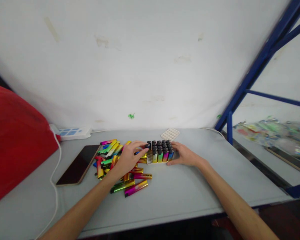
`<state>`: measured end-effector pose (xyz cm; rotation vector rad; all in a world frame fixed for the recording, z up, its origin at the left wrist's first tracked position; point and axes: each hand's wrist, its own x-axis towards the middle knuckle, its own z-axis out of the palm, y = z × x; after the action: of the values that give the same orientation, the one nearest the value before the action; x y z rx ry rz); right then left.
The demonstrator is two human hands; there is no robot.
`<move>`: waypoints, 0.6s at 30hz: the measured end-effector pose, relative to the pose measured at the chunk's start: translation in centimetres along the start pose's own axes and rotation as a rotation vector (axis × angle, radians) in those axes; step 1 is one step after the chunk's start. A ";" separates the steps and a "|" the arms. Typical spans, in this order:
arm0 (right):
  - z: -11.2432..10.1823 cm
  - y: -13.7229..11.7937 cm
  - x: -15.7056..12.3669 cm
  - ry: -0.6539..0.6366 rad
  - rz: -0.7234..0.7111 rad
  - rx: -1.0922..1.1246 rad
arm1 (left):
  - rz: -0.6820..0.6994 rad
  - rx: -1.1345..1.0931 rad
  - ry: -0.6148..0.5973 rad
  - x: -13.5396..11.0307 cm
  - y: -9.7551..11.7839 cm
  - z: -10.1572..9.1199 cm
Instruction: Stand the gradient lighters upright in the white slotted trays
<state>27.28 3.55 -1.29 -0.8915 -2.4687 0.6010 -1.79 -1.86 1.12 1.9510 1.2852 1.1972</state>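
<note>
Upright lighters with black tops (pixel 160 151) stand packed in rows in what looks like a clear holder (pixel 149 158), whose left end shows no coloured lighters. My left hand (pixel 131 155) is at that left end, thumb and fingers closed on a lighter (pixel 147 146) of which mostly the black top shows. Around the opposite end my right hand (pixel 183 155) is wrapped, thumb at the front and fingers behind. Under and beside my left forearm lies a loose pile of shiny, multicoloured lighters (pixel 136 188), partly hidden by the hand.
A dark-screened phone (pixel 79 165) lies left of the pile. Farther left are a red bag (pixel 17 143), a white power strip (pixel 75 133) and its white cable (pixel 55 186). A white dimpled tray (pixel 170 134) rests near the wall. Blue metal framing (pixel 255 70) rises at right, beside plastic-wrapped goods (pixel 272 133).
</note>
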 end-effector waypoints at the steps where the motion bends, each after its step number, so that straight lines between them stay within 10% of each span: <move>1: 0.0 0.0 0.0 -0.002 -0.005 0.004 | 0.007 0.013 0.000 0.0 0.1 0.1; 18: 0.0 -0.1 0.0 0.002 0.008 0.012 | 0.017 0.055 -0.076 0.5 -0.8 0.6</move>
<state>27.22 3.53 -1.23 -0.8976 -2.4586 0.6172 -1.50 -1.00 0.39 2.0307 1.2773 1.0954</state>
